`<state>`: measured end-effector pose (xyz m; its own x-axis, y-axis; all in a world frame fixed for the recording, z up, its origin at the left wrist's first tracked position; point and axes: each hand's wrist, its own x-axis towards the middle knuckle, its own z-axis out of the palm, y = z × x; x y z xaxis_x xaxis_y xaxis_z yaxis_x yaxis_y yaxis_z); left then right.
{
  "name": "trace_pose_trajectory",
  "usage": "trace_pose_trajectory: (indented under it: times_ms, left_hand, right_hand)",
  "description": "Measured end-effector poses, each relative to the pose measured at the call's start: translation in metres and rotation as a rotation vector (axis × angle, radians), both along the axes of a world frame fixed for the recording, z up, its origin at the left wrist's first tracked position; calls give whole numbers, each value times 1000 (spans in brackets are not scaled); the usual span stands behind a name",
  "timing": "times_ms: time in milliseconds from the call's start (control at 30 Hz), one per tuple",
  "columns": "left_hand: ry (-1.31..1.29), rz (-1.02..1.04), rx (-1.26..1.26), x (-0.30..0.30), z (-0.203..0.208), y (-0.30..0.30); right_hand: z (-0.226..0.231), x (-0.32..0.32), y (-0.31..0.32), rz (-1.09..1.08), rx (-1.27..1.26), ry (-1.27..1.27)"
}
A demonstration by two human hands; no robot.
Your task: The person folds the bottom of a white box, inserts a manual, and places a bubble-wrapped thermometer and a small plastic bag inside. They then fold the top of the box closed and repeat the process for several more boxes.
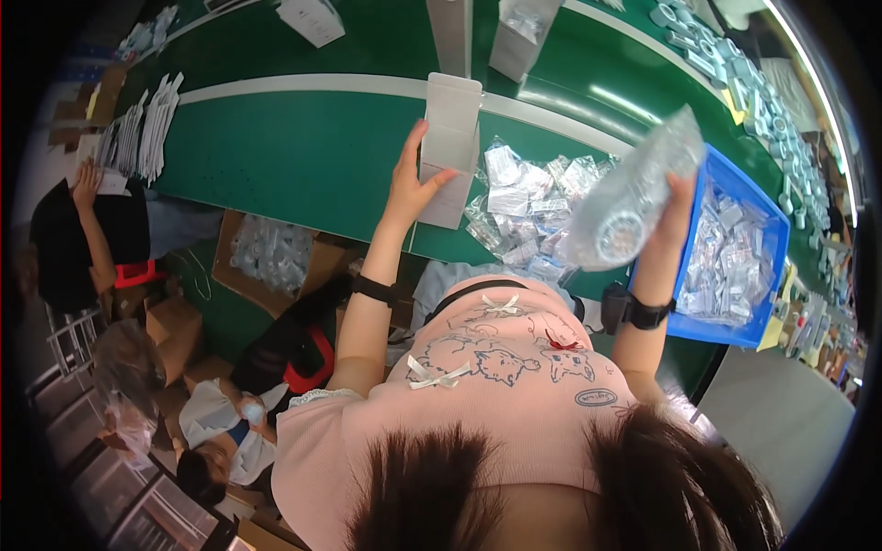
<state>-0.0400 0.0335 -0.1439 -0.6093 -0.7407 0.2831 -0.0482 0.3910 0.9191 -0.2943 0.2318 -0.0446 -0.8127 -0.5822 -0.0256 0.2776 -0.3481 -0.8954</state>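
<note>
Your outstretched left hand (410, 191) has its fingers clamped on a white box (450, 138) over the worktop (276, 138); your right hand (675, 220), raised near a blue bin (730, 332), grips a clear bag (638, 179) between its fingers.

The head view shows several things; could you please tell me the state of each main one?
White carton: flap raised, gripped by left hand
Clear plastic pouch: filled, gripped by right hand
Packet pile: loose, heaped on green table
Blue bin: uncovered, loaded with clear packets
Cardboard box: open, loaded with clear-wrapped items
</note>
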Motion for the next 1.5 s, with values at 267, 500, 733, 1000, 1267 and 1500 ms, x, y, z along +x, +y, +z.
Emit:
trace_pose_trajectory:
  times_ms: [267, 500, 733, 1000, 1267, 1500]
  left_hand:
    - [-232, -59, 14, -26, 47, 23]
    - [-216, 17, 100, -36, 61, 55]
    - [75, -69, -218, -50, 56, 45]
    - [97, 126, 38, -31, 7, 22]
    - [-251, 83, -172, -15, 30, 18]
    - [-270, 147, 53, -29, 55, 19]
  right_hand:
    - [-17, 41, -96, -149, -190, -375]
    - [-18, 64, -100, -436, 52, 556]
    - [-1, 55, -64, 10, 400, 1283]
    - [-137, -63, -6, -465, 1418, 1178]
    - [-172, -88, 35, -43, 1430, 980]
    - [-33, 19, -41, -93, -65, 435]
